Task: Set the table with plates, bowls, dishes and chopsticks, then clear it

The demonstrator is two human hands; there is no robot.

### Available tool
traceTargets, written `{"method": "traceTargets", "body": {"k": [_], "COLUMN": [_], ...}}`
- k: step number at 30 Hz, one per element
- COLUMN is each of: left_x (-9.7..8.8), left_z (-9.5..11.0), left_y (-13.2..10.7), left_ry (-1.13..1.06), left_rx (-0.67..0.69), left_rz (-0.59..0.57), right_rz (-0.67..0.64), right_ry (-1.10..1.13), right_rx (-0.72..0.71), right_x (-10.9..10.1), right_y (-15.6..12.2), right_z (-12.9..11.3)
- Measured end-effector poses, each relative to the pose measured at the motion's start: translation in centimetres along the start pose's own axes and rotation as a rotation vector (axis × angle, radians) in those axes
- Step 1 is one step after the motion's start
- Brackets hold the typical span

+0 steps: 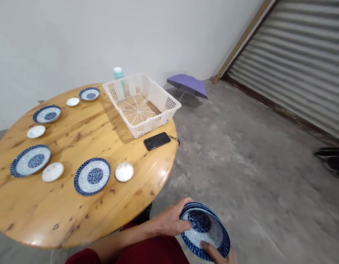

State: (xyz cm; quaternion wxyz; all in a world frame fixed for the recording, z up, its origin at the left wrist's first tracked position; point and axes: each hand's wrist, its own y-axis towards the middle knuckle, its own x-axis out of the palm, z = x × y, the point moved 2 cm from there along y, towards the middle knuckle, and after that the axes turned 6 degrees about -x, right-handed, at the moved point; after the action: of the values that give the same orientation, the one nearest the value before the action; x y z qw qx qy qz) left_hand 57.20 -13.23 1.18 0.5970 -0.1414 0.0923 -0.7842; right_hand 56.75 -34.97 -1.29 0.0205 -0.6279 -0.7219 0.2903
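A small stack of blue-and-white plates is held off the table's right edge, above my lap, tilted toward me. My left hand grips the stack at its upper left rim, thumb over the top plate. At the lower right rim my right hand holds the same stack, its thumb lying on the plate's face and the other fingers mostly hidden beneath. On the table, the nearest set is a blue-rimmed plate with a small white dish to its right.
More blue-rimmed plates and small white dishes line the round wooden table. A white plastic basket holding thin brown sticks, a turquoise bottle and a black phone are there too. A purple umbrella lies on the floor.
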Motion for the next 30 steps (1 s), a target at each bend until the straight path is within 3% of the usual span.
{"method": "traceTargets", "body": {"k": [4,10,16,23,26,30], "left_x": [-1.7,-3.1,-3.1,-1.7,-1.2,-1.8], "left_z": [0.9,1.3,3.6,6.0,6.4,7.6], "left_y": [1.6,3.9,9.2,16.4,17.9,17.9], "left_ry": [-0.019,-0.066,-0.128,-0.261,-0.269,-0.248], "left_rx": [-0.009,-0.106,-0.168,-0.089,-0.081,-0.111], "left_rz": [0.085,0.165,0.273,0.479,0.596,0.735], "right_rz": [-0.072,-0.171,-0.312,-0.572,-0.632,-0.771], "right_ry": [0.025,0.032,-0.028,-0.021,-0.033,-0.118], "right_rx": [-0.040,0.014,0.020,-0.053,-0.080,-0.107], "right_x": [1.0,1.7,-0.9,-3.8,-4.1,-2.7], "right_y": [2.7,6.7,14.4,24.9,28.3,31.0], "right_z": [-3.0,-4.7,-7.3,-11.9,-13.3,-15.3]}}
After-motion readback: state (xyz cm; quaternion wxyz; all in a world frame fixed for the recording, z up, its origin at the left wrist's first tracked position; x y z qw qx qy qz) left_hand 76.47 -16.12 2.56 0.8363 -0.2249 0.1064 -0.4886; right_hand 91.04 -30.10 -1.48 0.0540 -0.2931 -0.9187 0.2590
